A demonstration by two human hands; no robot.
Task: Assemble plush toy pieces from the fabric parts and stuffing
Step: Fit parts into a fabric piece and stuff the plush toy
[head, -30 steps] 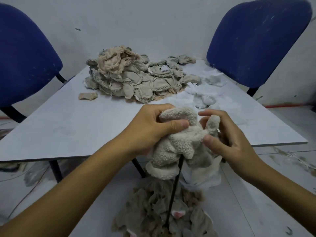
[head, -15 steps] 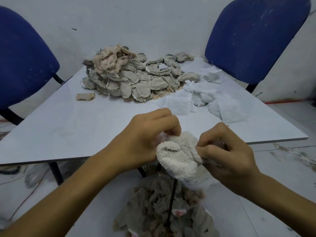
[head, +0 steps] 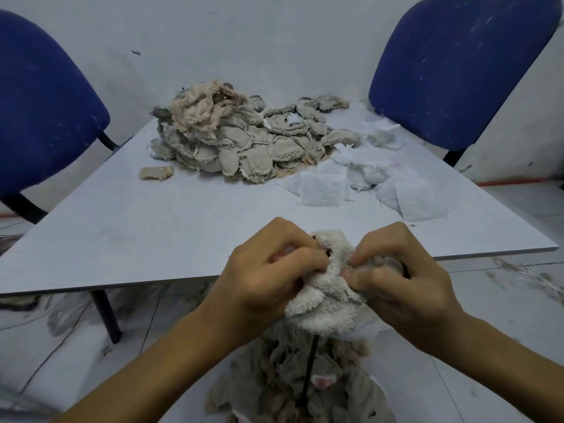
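Head view shows both hands working just in front of the near edge of the surface [head: 128,239]. The left hand [head: 268,285] and the right hand [head: 399,279] both have their fingers curled tight around a cream plush piece [head: 323,303], which hangs in the air between them, above a heap of grey fabric pieces on the floor [head: 293,380]. The thumbs and forefingers pinch the fleece near its top, where something small and dark shows; what it is cannot be told. A thin dark rod [head: 309,370] goes down from under the plush piece towards the floor heap.

The risks, as a judgement: the fleece is soft and stretchy, so if the two hands pull apart too strongly, a seam may open or the piece may go out of shape. A white layer shows under the piece, and it may slip out if the grip becomes loose. If one hand lets go, the piece may fall into the floor heap and mix with the other pieces.

The big pile of fabric parts [head: 244,141] and the white stuffing [head: 366,175] lie far back on the surface, well apart from the hands, so reaching for them needs one hand free.
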